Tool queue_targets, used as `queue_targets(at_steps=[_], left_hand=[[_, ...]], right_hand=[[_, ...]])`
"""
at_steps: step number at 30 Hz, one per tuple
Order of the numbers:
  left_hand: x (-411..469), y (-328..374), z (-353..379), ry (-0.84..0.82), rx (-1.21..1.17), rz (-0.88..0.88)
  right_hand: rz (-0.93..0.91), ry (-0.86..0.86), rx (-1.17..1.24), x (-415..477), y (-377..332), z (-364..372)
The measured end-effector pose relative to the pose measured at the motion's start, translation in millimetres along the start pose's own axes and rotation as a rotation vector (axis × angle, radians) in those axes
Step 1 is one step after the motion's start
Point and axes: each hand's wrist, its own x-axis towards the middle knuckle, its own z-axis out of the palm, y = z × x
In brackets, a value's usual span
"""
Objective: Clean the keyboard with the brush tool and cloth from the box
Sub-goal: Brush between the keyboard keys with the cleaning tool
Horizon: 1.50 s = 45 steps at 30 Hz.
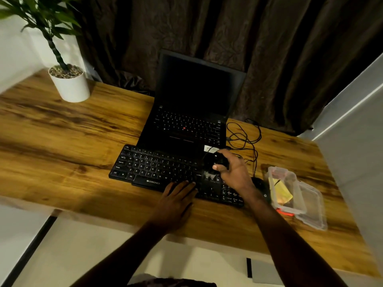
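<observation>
Head view over a wooden desk: a person's right hand grips a dark brush tool over the right-centre keys of a black external keyboard, thumb and fingers curled round the tool's body — its bristle end is blurred, so contact with the keys cannot be confirmed. The left hand lies flat on the keyboard's near edge, fingers together and extended, apparently steadying it. An open laptop sits just behind the keyboard, and a black mouse just beside its right end. Further right stands the clear plastic box, lid off beside it, with a yellow cloth inside. By this evidence the brushing step is in hand and the wipe not yet begun — next comes working the brush along the remaining rows, then reaching right for the cloth.
</observation>
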Motion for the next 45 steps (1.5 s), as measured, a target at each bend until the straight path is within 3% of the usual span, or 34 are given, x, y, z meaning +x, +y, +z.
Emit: queue_targets(at_steps=[4,9,15,24,29,32,38,45], left_hand=[[0.3,0.1,-0.1,0.004,-0.015,0.0],[0.0,-0.7,2.1,-0.014,-0.024,-0.012],[0.3,-0.6,-0.1,-0.024,-0.033,-0.013],[-1.2,-0.8,2.0,-0.054,-0.052,-0.038],[0.2,1.3,-2.4,-0.041,-0.024,-0.038],[0.5,1.5,-3.2,-0.037,-0.027,-0.041],[0.9,0.8,-5.0,-0.068,-0.055,-0.047],[-0.3,1.7,-3.7,-0.034,-0.045,-0.046]], right_hand=[[0.008,0.023,-0.029,5.6,2.1,-9.1],[0.012,-0.116,-0.002,11.8,10.8,-23.6],[0.03,-0.003,-0.105,13.1,21.3,-34.1],[0.051,-0.085,0.004,11.7,20.4,-42.9],[0.078,-0.159,-0.186,13.5,41.6,-66.7],[0.079,-0.147,-0.267,14.1,38.0,-65.0],[-0.005,-0.122,-0.046,12.3,22.1,-47.2],[0.07,-0.083,-0.187,11.1,57.7,-77.8]])
